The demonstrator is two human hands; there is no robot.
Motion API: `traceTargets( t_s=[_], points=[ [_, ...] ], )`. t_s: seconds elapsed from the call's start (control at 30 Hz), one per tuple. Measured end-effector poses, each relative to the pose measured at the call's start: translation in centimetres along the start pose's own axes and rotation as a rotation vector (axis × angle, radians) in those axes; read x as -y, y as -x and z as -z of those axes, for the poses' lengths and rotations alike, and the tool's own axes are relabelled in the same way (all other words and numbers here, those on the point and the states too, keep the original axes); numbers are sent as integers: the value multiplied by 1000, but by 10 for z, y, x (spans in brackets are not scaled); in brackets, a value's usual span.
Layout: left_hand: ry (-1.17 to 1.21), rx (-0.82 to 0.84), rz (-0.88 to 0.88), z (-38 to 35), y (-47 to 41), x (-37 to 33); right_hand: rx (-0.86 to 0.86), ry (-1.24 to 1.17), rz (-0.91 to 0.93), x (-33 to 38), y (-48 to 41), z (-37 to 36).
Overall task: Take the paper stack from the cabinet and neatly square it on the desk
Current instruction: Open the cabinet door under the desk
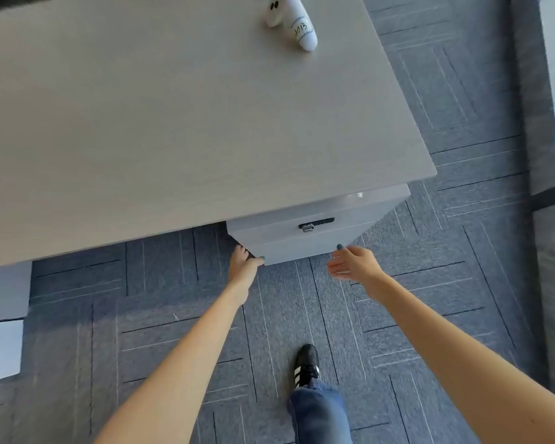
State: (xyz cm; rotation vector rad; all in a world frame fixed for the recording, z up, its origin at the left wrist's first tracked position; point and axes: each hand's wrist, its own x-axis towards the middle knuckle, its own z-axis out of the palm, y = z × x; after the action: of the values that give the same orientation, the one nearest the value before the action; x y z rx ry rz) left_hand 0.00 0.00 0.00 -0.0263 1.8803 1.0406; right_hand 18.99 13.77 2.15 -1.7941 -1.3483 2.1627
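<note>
Nearest the camera, a black shoe with white stripes (306, 365) and a blue denim trouser leg (318, 415) stand on the blue-grey patterned carpet floor (161, 315), short of the cabinet.

Beyond them, the left hand (242, 267) is at the lower left corner of the grey wood-grain cabinet (302, 238). Its fingers curl round that corner edge and hold nothing else. The right hand (353, 262) is at the cabinet's lower right corner, loosely spread and empty, thumb tip touching or just beside the front face; contact cannot be confirmed.

The cabinet front carries a dark recessed handle with a metal lock (316, 224) at its centre, between and above both hands. The front appears closed.

The paper stack is not visible. By judgement it lies inside the cabinet, behind the front face and beyond both hands.

Handling assessment: loose sheets would be light to moderate in weight, limp, and liable to slide or fan. Judged best hold: both hands on opposite long edges, supported from beneath.

Farther on, the grey wood-grain tabletop (173, 123) overhangs the cabinet. A white soft toy with black handwritten marking (293, 20) lies at its far side, well apart from the cabinet.
</note>
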Motion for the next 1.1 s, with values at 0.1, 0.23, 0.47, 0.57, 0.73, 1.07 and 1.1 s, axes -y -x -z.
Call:
traceTargets(
  t_s=[0.1, 0.23, 0.47, 0.57, 0.73, 1.07, 1.1],
  points=[
    [-57, 20, 9, 2, -21, 9, 11, 73, -6, -2, -14, -2],
    [-89, -12, 64, 3, -32, 10, 19, 100, -22, -9, -28, -7],
    [-239, -87, 19, 16, -29, 44, 61, 141, -54, -31, -32, -27],
    [-361, -36, 26, 10, -17, 70, 72, 172, -71, -43, -25, -37],
    [-504, 61, 49, -16, 11, 102, -29, 270, -85, -75, -17, -45],
    [-459, 304, 83, -96, 67, 164, -171, 503, -26, -133, 7, 3],
    [-423, 342, 115, -106, 74, 168, -193, 561, -14, -136, 11, 13]
  ],
)
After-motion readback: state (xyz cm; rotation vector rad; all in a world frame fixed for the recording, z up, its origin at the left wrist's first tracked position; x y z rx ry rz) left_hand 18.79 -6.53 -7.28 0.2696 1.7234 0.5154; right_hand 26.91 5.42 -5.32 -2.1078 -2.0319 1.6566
